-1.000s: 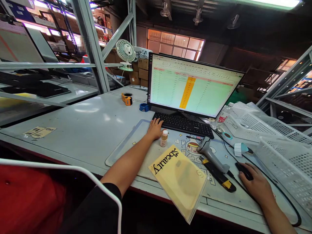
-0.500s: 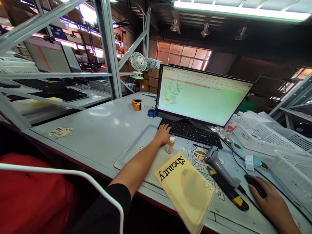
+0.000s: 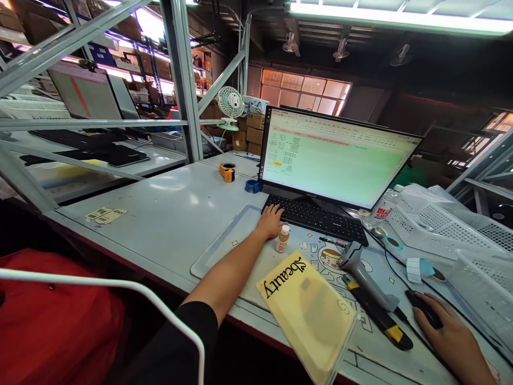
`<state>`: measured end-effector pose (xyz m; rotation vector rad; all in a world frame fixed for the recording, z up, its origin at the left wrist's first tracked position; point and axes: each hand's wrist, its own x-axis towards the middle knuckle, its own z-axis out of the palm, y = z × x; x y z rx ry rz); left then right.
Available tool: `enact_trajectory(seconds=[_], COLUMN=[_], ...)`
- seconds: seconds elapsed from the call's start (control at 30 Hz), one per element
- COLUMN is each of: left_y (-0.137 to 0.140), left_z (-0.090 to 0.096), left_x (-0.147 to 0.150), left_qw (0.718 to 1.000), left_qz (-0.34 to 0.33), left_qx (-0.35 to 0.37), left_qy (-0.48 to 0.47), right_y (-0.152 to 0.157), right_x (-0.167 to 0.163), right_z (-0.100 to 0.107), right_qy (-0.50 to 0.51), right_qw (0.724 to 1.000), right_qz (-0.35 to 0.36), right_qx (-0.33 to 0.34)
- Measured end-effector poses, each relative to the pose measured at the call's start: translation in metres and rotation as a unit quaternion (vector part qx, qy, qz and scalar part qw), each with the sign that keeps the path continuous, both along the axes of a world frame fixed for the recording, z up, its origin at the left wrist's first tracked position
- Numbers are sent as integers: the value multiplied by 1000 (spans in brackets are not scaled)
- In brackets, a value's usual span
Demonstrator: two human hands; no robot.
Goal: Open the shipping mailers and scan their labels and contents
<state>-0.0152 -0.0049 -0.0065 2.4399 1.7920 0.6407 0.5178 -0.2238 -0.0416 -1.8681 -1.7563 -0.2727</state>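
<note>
My left hand [image 3: 270, 221] rests on the left end of the black keyboard [image 3: 320, 218], fingers stretched over its keys. A small bottle with a white cap [image 3: 282, 239] stands upright just beside that wrist. At the right, my right hand [image 3: 448, 323] lies over a black computer mouse [image 3: 425, 310] and holds it. Between my arms, a yellow "beauty" packet [image 3: 306, 315] sticks out past the desk's front edge. To its right are a grey barcode scanner [image 3: 364, 278] and a black-and-yellow cutter [image 3: 395, 334], the scanner lying partly over the cutter.
Behind the keyboard stands a monitor [image 3: 336, 155] showing a spreadsheet. White perforated baskets [image 3: 444, 219] crowd the right side. An orange tape dispenser [image 3: 227, 172] and a blue tape roll [image 3: 252, 186] sit left of the monitor. A white cable [image 3: 160, 310] crosses the lower left foreground.
The whole view has shifted slightly, so things sit a little further right. Both hands keep their places on the keyboard and the mouse.
</note>
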Motion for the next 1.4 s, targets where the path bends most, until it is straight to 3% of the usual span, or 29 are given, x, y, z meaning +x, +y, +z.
enact_trajectory(seconds=[0.27, 0.53, 0.83, 1.4], left_y=[2, -3, -2, -7], left_z=[-2, 7, 8, 8], left_x=[1, 5, 19, 15], left_qw=[1000, 1000, 999, 1000], left_qz=[4, 0, 18, 14], left_qx=[-8, -26, -25, -17], left_qy=[6, 14, 15, 14], right_y=[3, 1, -2, -6], right_x=[9, 7, 4, 10], right_z=[-6, -2, -1, 0], right_qy=[-13, -3, -10, -14], right_qw=[1000, 1000, 1000, 999], right_qz=[13, 16, 5, -31], right_qx=[-4, -12, -2, -27])
